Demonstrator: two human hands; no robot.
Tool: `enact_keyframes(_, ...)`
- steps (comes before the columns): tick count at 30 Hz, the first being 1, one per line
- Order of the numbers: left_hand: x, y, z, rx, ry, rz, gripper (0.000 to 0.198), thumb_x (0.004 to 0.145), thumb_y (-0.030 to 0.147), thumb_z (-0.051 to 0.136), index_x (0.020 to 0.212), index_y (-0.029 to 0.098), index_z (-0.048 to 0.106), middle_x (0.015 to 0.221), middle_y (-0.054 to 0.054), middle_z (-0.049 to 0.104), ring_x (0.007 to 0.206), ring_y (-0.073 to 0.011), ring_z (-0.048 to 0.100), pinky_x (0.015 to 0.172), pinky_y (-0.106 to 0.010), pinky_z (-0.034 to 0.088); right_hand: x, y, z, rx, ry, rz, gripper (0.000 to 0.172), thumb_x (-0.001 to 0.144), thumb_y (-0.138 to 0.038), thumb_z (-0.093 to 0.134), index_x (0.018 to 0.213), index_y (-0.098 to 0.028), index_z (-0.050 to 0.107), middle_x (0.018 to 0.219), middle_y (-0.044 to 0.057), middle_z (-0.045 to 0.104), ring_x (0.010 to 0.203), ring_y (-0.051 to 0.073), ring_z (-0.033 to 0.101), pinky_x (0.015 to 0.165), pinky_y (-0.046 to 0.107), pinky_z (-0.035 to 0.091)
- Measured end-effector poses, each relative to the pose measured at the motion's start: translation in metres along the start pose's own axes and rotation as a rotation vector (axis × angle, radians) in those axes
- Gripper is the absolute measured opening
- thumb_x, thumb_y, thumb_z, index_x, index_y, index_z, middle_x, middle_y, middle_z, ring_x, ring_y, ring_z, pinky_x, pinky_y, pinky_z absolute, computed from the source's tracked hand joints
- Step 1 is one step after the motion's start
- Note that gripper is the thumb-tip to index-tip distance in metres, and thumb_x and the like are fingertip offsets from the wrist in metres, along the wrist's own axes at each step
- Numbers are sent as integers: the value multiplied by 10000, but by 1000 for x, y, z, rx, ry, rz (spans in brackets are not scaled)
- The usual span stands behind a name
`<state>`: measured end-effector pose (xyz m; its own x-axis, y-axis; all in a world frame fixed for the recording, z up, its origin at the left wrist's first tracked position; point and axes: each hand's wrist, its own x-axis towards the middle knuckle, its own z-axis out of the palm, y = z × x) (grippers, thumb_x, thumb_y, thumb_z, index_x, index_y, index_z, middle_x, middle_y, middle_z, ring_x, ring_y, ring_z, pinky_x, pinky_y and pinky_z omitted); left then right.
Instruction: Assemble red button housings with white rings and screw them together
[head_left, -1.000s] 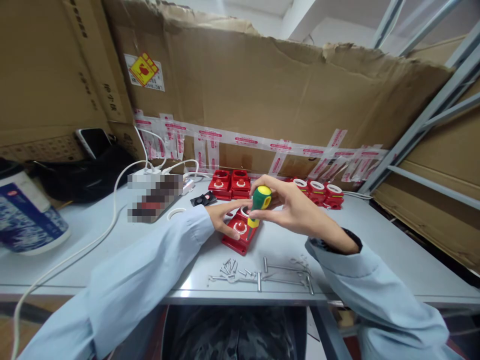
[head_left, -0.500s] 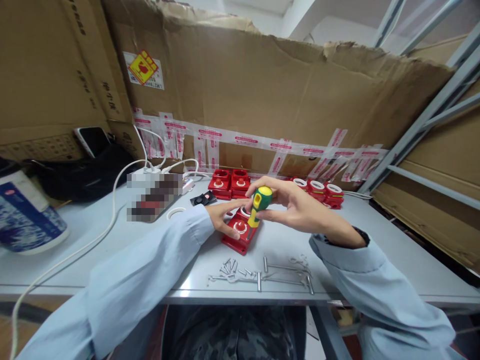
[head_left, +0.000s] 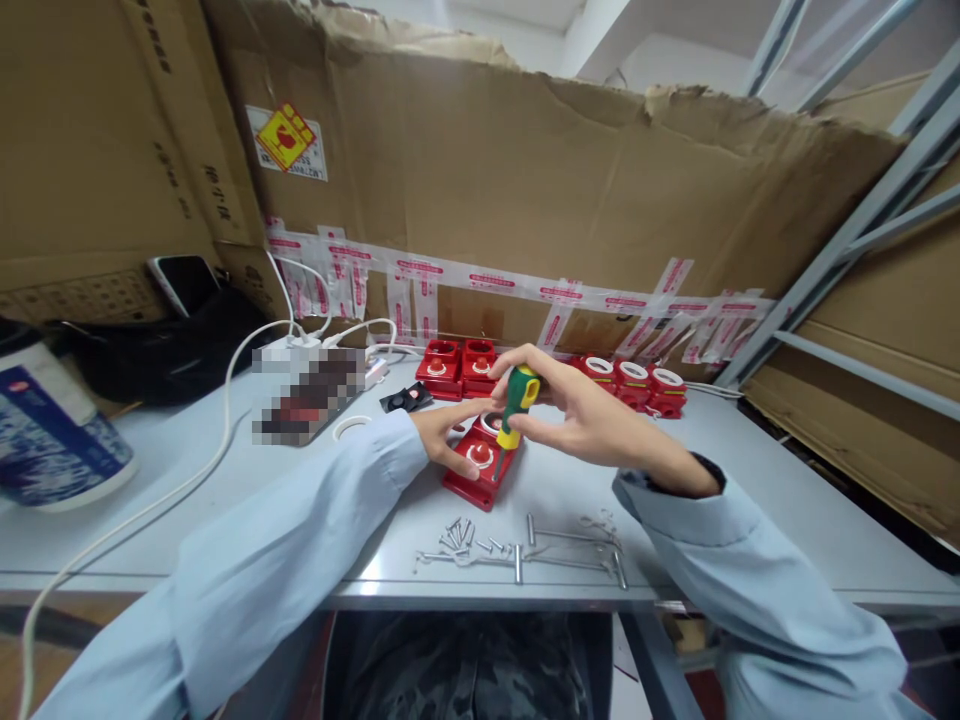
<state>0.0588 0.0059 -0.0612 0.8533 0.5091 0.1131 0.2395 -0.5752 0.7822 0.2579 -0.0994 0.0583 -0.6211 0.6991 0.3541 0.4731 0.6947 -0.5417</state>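
A red plastic housing (head_left: 472, 490) with a domed red knob and a white ring lies at an angle on the table. My left hand (head_left: 444, 432) grips it from the left, thumb near the knob and fingers stretched along the far side. A green and yellow screwdriver (head_left: 516, 405) stands nearly upright in my right hand (head_left: 566, 405), held between thumb and fingers. Its tip reaches the housing's right edge beside the knob; the screw under it is too small to make out.
Loose screws (head_left: 457, 535) and metal pins with wire loops (head_left: 519, 563) lie near the front edge. Red housings (head_left: 439, 370) stand behind, with more white-ringed ones (head_left: 631, 376) at right. A phone (head_left: 311, 400), white cable (head_left: 225, 420) and tub (head_left: 60, 430) occupy the left.
The screwdriver's handle has turned in my right hand, so its green side now faces me more. My left hand and the red housing have stayed in place.
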Motion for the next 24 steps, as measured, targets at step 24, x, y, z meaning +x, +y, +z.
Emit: enact_keyframes(24,3,1,1,89,37,85,963,609,400,756,1390,246,215,1433,-120,296,1282,-322,319,973,-447,372,2,8,28,-338,487,196,302,732,-335,590,740,-218,311,542,-73,425,434,67,346,421,210,261)
